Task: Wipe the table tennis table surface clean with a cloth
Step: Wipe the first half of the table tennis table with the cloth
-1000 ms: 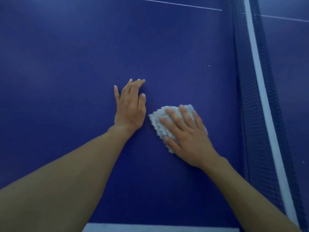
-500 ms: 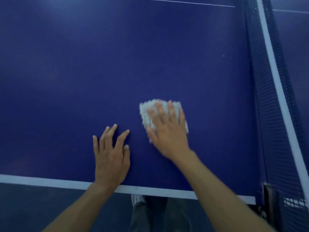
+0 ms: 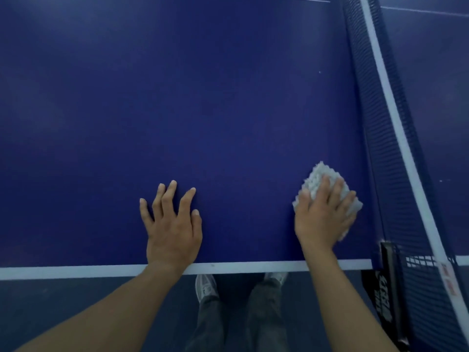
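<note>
Across most of the frame spreads the dark blue table tennis bench [image 3: 203, 97], with its white edge stripe [image 3: 253, 267] running along the lower part. Down the right side stands the dark blue mesh net with a white top band [image 3: 375, 123], fixed at the lower right by a black clamp post [image 3: 387, 257].

At lower centre the left hand [image 3: 172, 232] lies flat on the bench just above the stripe, fingers spread wide, holding nothing. At lower right the right hand [image 3: 322, 219] presses with straight fingers on a white nubby cloth [image 3: 319, 176]. The cloth lies on the bench just beside the foot of the net and near the edge stripe.

The main risk is that closeness to the net. A stroke further right could catch the cloth's pile in the mesh or bunch it against the base, leaving a strip unwiped. Because the fingers only press and do not grip, a quick pull may let the cloth slip from under the palm. A stroke toward the stripe could sweep it off the edge to the floor. The flat left palm probably leaves prints on bench already wiped. A tiny white speck [image 3: 319, 71] sits in the upper right, well apart from the cloth, and is easy to miss.
</note>
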